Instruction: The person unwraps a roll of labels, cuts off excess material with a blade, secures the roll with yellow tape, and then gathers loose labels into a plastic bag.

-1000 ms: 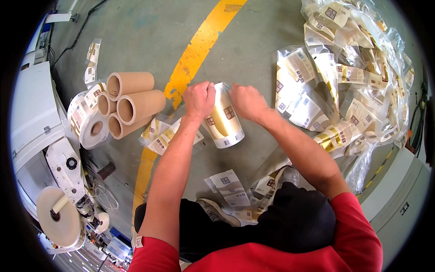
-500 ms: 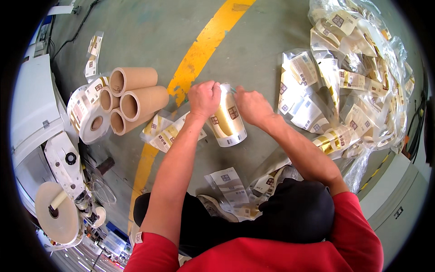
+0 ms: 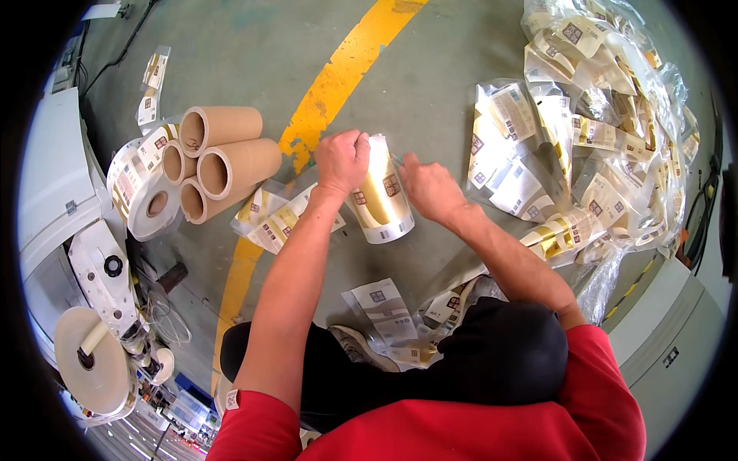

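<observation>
A tube-shaped roll of gold and white printed film (image 3: 383, 201) lies on the floor in front of me, its white-edged end toward me. My left hand (image 3: 343, 161) is closed at the roll's far left side, fingers curled against the film. Just off the roll's right side, my right hand (image 3: 432, 187) is closed in a pinch. A tiny teal bit shows at its fingertips, too small to name. Loose printed film strips (image 3: 288, 223) lie left of the roll, partly under my left forearm.
Several brown cardboard cores (image 3: 244, 166) are stacked at left beside a printed film roll (image 3: 154, 206). A big heap of scrap film (image 3: 607, 146) fills the right. More film pieces (image 3: 388, 311) lie by my shoe. A machine with a film reel (image 3: 92, 373) stands lower left.
The whole view has shifted slightly. My right hand has moved a little toward me along the roll's right side. My left hand stays at the roll.
</observation>
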A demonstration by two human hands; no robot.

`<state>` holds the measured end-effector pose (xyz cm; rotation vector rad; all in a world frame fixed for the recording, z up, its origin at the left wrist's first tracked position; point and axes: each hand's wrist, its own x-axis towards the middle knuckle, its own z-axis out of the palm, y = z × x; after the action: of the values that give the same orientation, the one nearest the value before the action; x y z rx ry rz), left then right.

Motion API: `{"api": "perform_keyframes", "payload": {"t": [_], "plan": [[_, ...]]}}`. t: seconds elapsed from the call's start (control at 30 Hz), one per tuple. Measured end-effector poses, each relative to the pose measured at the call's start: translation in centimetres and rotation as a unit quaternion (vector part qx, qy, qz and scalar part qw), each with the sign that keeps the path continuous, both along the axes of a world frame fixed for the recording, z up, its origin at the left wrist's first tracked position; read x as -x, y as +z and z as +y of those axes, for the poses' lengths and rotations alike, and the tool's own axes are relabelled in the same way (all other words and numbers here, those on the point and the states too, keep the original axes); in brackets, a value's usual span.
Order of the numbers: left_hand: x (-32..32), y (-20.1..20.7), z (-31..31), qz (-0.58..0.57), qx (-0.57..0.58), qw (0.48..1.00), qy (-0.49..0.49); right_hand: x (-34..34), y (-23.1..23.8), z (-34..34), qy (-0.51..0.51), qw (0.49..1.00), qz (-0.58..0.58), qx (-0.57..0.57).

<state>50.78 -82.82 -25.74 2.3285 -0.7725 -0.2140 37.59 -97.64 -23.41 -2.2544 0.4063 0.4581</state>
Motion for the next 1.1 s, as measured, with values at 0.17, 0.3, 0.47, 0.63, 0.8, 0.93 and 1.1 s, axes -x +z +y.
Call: {"api": "perform_keyframes", "payload": {"t": [0.17, 0.3, 0.47, 0.63, 0.8, 0.93, 1.1], "plan": [[0.2, 0.4, -0.2, 0.015, -0.025, 1.0, 0.012, 3.1, -0.2, -0.2, 0.043, 0.999, 0.005, 0.013], [0.1, 0.3, 0.2, 0.01, -0.019, 1.0, 0.011, 6.3, 0.9, 0.6, 0.051, 0.998, 0.038, 0.002], [0.3, 0.1, 0.0, 0.0, -0.015, 1.0, 0.009, 11.9, 0.9, 0.1, 0.123, 0.988, 0.09, -0.019], [-0.8, -0.4, 1.1, 0.023, 0.003, 1.0, 0.02, 18.8, -1.9, -1.3, 0.12, 0.989, 0.07, -0.047], [0.1, 0.4, 1.8, 0.171, 0.02, 0.985, 0.012, 6.4, 0.1, -1.4, -0.118, 0.984, -0.016, -0.134], [1.3, 0.5, 3.5, 0.422, 0.123, 0.897, 0.041, 2.8, -2.0, 1.0, -0.099, 0.979, -0.076, -0.159], [3.1, 1.5, 8.9, 0.459, 0.206, 0.862, 0.058, 3.1, -1.4, 3.7, -0.067, 0.976, -0.103, -0.177]]}}
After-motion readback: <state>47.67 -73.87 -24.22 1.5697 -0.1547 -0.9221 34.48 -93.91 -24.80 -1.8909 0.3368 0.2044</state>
